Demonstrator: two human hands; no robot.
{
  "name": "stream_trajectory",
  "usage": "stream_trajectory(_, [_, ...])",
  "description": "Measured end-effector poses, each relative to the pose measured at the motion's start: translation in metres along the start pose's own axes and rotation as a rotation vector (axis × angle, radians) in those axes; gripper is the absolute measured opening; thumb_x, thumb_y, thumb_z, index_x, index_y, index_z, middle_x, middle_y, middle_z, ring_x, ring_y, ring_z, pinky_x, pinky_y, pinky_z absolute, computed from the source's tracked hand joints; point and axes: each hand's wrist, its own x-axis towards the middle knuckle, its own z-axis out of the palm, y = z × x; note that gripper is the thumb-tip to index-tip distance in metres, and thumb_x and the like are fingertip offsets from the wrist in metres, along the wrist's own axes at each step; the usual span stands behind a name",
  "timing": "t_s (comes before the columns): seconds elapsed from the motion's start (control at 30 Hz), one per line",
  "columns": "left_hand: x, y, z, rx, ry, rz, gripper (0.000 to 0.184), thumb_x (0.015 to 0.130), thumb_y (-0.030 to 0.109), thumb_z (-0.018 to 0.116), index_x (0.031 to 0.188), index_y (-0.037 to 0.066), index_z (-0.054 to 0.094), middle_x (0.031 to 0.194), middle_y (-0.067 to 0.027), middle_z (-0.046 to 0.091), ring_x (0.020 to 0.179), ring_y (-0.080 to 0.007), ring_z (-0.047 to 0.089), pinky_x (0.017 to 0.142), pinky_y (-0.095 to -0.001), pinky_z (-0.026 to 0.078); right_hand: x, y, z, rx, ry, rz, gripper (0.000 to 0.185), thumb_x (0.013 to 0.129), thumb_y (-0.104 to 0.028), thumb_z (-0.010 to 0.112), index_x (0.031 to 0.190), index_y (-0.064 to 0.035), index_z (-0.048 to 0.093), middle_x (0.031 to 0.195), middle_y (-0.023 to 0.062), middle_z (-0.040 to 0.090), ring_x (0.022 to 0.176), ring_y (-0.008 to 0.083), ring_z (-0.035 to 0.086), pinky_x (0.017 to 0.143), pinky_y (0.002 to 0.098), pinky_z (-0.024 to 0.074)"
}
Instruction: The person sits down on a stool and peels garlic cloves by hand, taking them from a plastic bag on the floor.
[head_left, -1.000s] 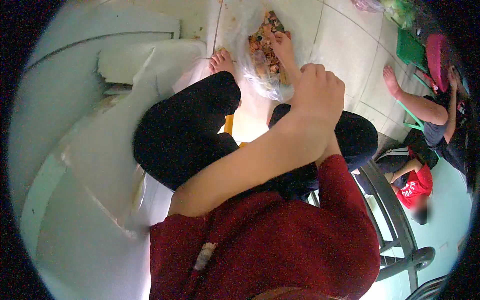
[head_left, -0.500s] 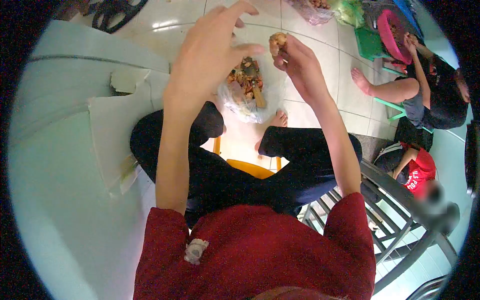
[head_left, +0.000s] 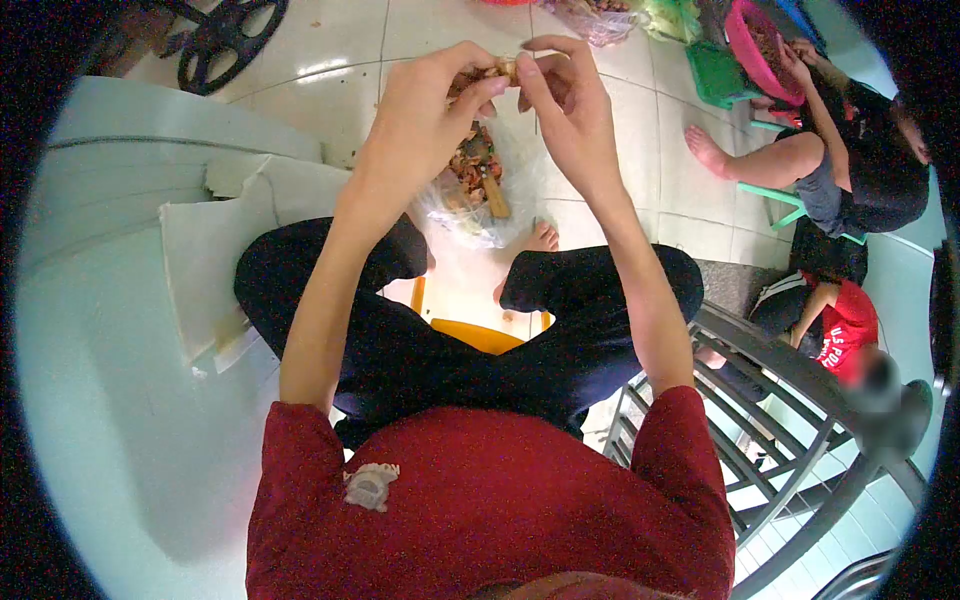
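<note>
A brown, lumpy piece (head_left: 508, 70), perhaps a root or bulb, is pinched between both hands above the floor; its kind is unclear. From the left, the thumb and fingers of my left hand (head_left: 420, 112) close on it. My right hand (head_left: 572, 120) grips its other end with thumb and fingertips. Beneath the hands, a clear plastic bag (head_left: 455, 220) lies open on the tiles, holding reddish-brown scraps (head_left: 468, 175). A flat wooden handle (head_left: 496, 197) rests on the scraps; whatever joins it is partly hidden.
At right, a seated person (head_left: 870, 170) handles a pink basin (head_left: 742, 35) beside a green container (head_left: 715, 75). Someone in a red shirt (head_left: 850, 330) sits behind a grey railing (head_left: 770, 365). Filled plastic bags (head_left: 600, 22) lie ahead; a black spoked wheel (head_left: 225, 45) stands upper left.
My left hand has come in from apart and now grips the brown piece together with my right hand. The right hand has moved slightly left with the piece.
</note>
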Motion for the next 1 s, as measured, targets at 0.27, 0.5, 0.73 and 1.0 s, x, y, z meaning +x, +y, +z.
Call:
stream_trajectory(0.27, [-0.004, -0.001, 0.012, 0.09, 0.168, 0.144, 0.018, 0.092, 0.012, 0.064, 0.099, -0.005, 0.065, 0.082, -0.0199, 0.069, 0.073, -0.0301, 0.069, 0.07, -0.0368, 0.054, 0.003, 0.001, 0.001, -0.168, -0.039, 0.006, 0.021, 0.1, -0.02, 0.06, 0.101, 0.0002, 0.061, 0.079, 0.0129, 0.069, 0.067, 0.0192, 0.065, 0.063, 0.033, 0.051])
stream_trajectory(0.5, [-0.004, 0.006, 0.012, 0.123, 0.253, 0.157, 0.018, 0.092, 0.011, 0.063, 0.099, -0.005, 0.062, 0.086, -0.0219, 0.068, 0.078, -0.0345, 0.069, 0.072, -0.0389, 0.053, 0.002, -0.014, 0.007, -0.172, -0.053, -0.114, 0.021, 0.098, -0.018, 0.062, 0.104, 0.0018, 0.056, 0.083, 0.0156, 0.068, 0.07, 0.0237, 0.066, 0.065, 0.0364, 0.0513])
stream_trajectory(0.73, [-0.005, 0.004, 0.02, 0.177, 0.273, 0.212, 0.018, 0.095, 0.011, 0.061, 0.103, -0.004, 0.057, 0.089, -0.0231, 0.066, 0.08, -0.0367, 0.068, 0.071, -0.0406, 0.053, 0.005, -0.011, 0.01, -0.326, -0.002, -0.277, 0.017, 0.1, -0.015, 0.057, 0.106, 0.0012, 0.056, 0.082, 0.0202, 0.065, 0.074, 0.0342, 0.065, 0.068, 0.0431, 0.0504])
stream_trajectory(1.0, [-0.005, 0.009, 0.023, -0.136, 0.23, 0.077, 0.016, 0.099, 0.01, 0.058, 0.108, -0.002, 0.062, 0.088, -0.0124, 0.071, 0.078, -0.0166, 0.07, 0.073, -0.0302, 0.054, 0.006, -0.013, -0.004, -0.069, -0.099, 0.062, 0.024, 0.107, -0.024, 0.043, 0.105, -0.0021, 0.054, 0.079, 0.0119, 0.06, 0.067, 0.0198, 0.059, 0.062, 0.0341, 0.0457])
